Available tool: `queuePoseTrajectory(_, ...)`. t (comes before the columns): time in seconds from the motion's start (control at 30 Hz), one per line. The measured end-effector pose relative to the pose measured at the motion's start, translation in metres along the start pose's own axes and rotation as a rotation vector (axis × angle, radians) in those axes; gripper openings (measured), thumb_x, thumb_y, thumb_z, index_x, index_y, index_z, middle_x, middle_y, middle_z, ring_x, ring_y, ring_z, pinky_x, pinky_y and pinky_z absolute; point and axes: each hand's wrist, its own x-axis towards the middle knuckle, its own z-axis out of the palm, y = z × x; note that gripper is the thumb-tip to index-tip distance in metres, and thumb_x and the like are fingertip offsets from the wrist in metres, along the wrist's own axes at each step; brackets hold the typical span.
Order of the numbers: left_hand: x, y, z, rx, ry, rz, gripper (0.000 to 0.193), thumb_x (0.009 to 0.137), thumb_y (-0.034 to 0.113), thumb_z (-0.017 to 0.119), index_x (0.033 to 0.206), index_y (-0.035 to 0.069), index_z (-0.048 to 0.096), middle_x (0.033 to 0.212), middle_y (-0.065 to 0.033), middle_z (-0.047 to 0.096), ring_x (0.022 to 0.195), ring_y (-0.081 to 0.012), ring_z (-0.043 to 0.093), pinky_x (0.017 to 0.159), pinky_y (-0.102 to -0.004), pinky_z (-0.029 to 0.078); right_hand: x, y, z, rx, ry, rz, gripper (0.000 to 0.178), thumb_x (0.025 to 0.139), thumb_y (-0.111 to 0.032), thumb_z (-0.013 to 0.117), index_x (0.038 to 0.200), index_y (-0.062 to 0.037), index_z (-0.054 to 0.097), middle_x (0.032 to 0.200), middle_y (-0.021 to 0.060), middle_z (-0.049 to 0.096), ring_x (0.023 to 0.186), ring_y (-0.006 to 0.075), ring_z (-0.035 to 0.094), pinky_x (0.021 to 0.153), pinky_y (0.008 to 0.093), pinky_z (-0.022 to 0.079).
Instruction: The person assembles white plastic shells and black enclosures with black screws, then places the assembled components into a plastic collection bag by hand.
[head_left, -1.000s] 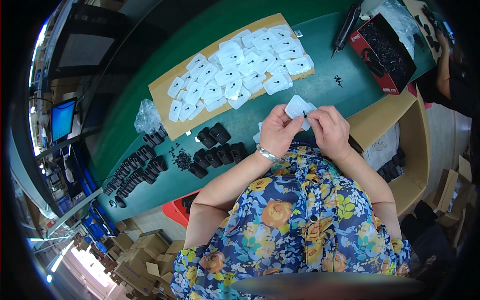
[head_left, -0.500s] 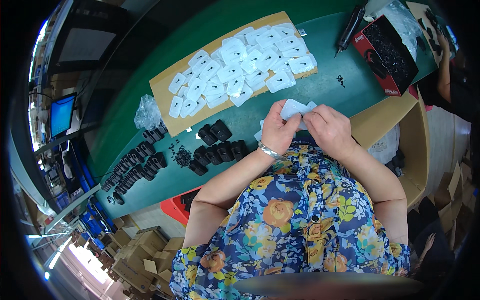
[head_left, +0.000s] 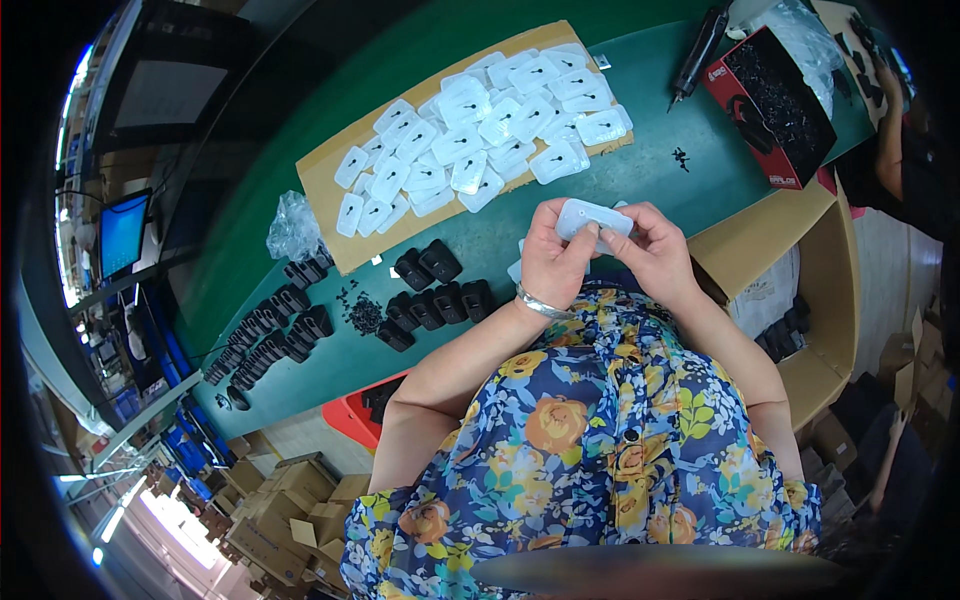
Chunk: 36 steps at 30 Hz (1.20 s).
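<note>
At your far left stands a flat screen with a blue display (head_left: 125, 235). Below it, on the lower left, brown cardboard boxes (head_left: 275, 520) are piled on the floor. On the green tabletop (head_left: 655, 180), slanted rows of small black plastic casings (head_left: 318, 322) come next, with a crumpled clear plastic bag (head_left: 293, 228) just above them. To their right lies a loose heap of tiny black parts (head_left: 366, 317), and then a second group of black plastic casings (head_left: 440, 262). Above these, a flat brown cardboard sheet (head_left: 328, 185) carries many translucent white rounded plates (head_left: 465, 100), overlapping, most with a small dark mark in the middle.

Your left hand (head_left: 553, 258), with a silver bracelet (head_left: 540, 304) at the wrist, is clamped on one white rounded rectangular plate (head_left: 592, 212). This plate is in front of your body, over the near edge of the table. Your right hand (head_left: 658, 252) grips its other end, and both thumbs press on its face.

Farther right lie a few small black pieces (head_left: 681, 158), a black pen-shaped power tool (head_left: 697, 55) and a red open box (head_left: 745, 110) filled with dark bits. Below it stands an open brown carton (head_left: 838, 245); at the far right another person's arm (head_left: 889, 155) is visible.
</note>
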Motion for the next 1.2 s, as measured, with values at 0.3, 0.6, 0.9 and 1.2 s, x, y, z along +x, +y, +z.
queuePoseTrajectory(0.3, 0.018, -0.022, -0.015, -0.055, 0.121, -0.035, 0.024, 0.079, 0.007, 0.053, 0.098, 0.002, 0.041, 0.086, -0.0052, 0.053, 0.072, -0.0099, 0.053, 0.058, -0.0226, 0.047, 0.021, 0.019, -0.003, -0.236, -0.15, -0.04, 0.021, 0.077, -0.009, 0.059, 0.096, -0.0014, 0.057, 0.082, 0.0026, 0.053, 0.066, 0.0078, 0.05, 0.059, 0.0214, 0.043)
queuePoseTrajectory(0.6, 0.057, -0.011, -0.029, 0.025, 0.238, 0.093, 0.032, 0.076, 0.014, 0.063, 0.101, 0.002, 0.046, 0.086, -0.005, 0.054, 0.072, -0.0117, 0.053, 0.063, -0.0249, 0.045, 0.103, 0.017, -0.004, -0.104, -0.164, 0.173, 0.02, 0.081, -0.01, 0.052, 0.098, -0.0009, 0.056, 0.075, 0.0013, 0.056, 0.059, 0.0062, 0.049, 0.053, 0.0191, 0.042)
queuePoseTrajectory(0.9, 0.053, -0.01, -0.065, 0.088, 0.159, -0.004, 0.023, 0.08, 0.011, 0.057, 0.1, 0.002, 0.049, 0.085, -0.0058, 0.056, 0.07, -0.0134, 0.056, 0.061, -0.0247, 0.046, 0.244, 0.04, -0.013, -0.637, 0.059, -0.055, 0.021, 0.076, -0.021, 0.058, 0.093, -0.0087, 0.061, 0.082, 0.004, 0.061, 0.074, 0.0146, 0.057, 0.068, 0.0272, 0.045)
queuePoseTrajectory(1.2, 0.054, -0.045, -0.066, 1.224, -0.259, 0.486, 0.036, 0.065, 0.021, 0.066, 0.096, 0.007, 0.057, 0.087, -0.0103, 0.056, 0.083, -0.03, 0.051, 0.075, -0.0359, 0.042, 0.221, 0.039, -0.028, -0.624, 0.054, -0.181, 0.024, 0.077, -0.022, 0.058, 0.094, -0.0051, 0.06, 0.085, 0.006, 0.062, 0.076, 0.0144, 0.057, 0.069, 0.0257, 0.044)
